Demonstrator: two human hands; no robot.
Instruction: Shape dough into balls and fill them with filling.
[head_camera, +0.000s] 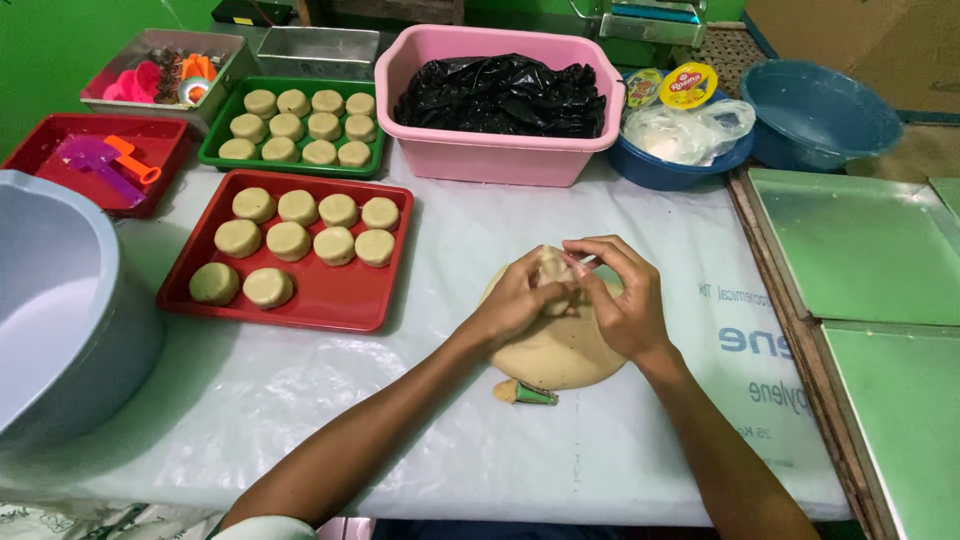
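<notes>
While the white plastic sheet (420, 440) covers most of the table, a large pale grey basin (50, 300) fills its left edge and two green metal trays (860, 250) lie side by side off the right. At the back stands a pink tub (480, 150) holding crumpled black plastic (505, 95), with a blue bowl (660, 170) of bagged items and lidded cups just to its right and an empty blue basin (815, 115) beyond that. Left of the tub sits a green tray (225, 150) packed with round dough pieces, and in front of it a red tray (330, 300) carries ten more rounds (290, 240) in loose rows. A second red tray (60, 150) at the far left holds a purple and orange plastic tool. Near the middle of the sheet lies the flat dough mound (560, 355) — tan and roughly round — with a small green-tipped scrap at its near edge. Above its far rim the left hand (520, 300) and right hand (625, 300) meet, fingers together and pinched around a small lump of dough (555, 270) — the lump sits between both sets of fingertips, just over the mound.
</notes>
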